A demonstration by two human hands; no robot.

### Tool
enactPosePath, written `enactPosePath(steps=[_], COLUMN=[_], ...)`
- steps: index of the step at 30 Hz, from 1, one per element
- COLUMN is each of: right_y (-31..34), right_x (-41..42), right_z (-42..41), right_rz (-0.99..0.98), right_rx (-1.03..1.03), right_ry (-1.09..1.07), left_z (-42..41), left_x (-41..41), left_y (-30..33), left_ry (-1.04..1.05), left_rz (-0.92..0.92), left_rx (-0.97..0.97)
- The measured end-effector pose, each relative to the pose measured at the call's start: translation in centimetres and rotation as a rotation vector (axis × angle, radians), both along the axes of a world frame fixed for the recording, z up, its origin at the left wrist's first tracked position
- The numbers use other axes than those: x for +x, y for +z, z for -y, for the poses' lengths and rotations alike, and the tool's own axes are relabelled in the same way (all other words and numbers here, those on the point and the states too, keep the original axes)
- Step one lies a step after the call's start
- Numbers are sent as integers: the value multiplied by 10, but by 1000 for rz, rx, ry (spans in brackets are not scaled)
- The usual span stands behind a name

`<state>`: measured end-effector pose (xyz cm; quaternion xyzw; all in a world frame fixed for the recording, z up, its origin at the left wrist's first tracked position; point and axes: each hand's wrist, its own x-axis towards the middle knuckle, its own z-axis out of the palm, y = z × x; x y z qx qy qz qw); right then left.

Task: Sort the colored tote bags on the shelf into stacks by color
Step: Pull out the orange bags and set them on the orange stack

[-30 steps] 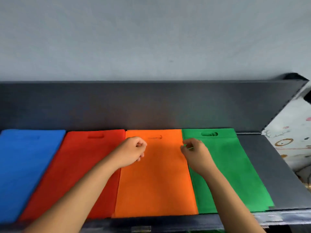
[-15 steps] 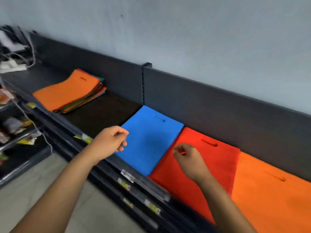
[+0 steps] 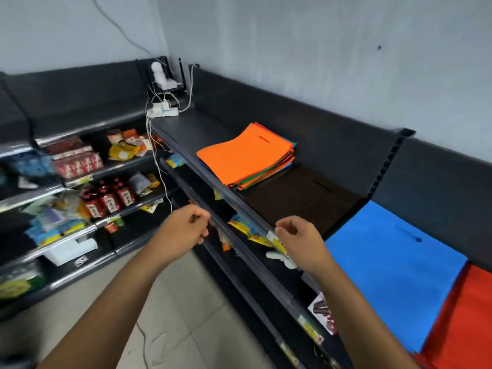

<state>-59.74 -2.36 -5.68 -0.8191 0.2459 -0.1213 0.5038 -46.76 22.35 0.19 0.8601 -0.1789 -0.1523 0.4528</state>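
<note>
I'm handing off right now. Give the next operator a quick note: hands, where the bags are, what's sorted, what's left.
Left hand and right hand: fingers loosely curled, holding nothing, in front of the shelf edge.
Mixed pile, orange on top with other colors showing at its edges, sits unsorted further along the shelf.
Done: black bag, blue bag and red bag lie flat side by side.
Left: sort the mixed pile by color.
</note>
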Motion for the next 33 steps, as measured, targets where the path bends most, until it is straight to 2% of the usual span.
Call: enactPosePath(steps=[7, 19, 22, 28, 33], right_y=[9, 3, 0, -14, -26], right_x=[100, 262, 282, 291, 292], right_z=[-11, 61, 82, 113, 120], right_rz=[-7, -8, -38, -96, -145], right_rx=[-7, -107, -152, -98, -116], right_ry=[37, -42, -110, -266, -365], left_z=[-17, 48, 75, 128, 170], left_x=[82, 248, 280, 335, 379], left_y=[-15, -22, -22, -24, -26], left_ry=[76, -24, -103, -279, -385], left_rz=[-18, -3, 54, 153, 175], left_rx=[-47, 12, 35, 139, 138])
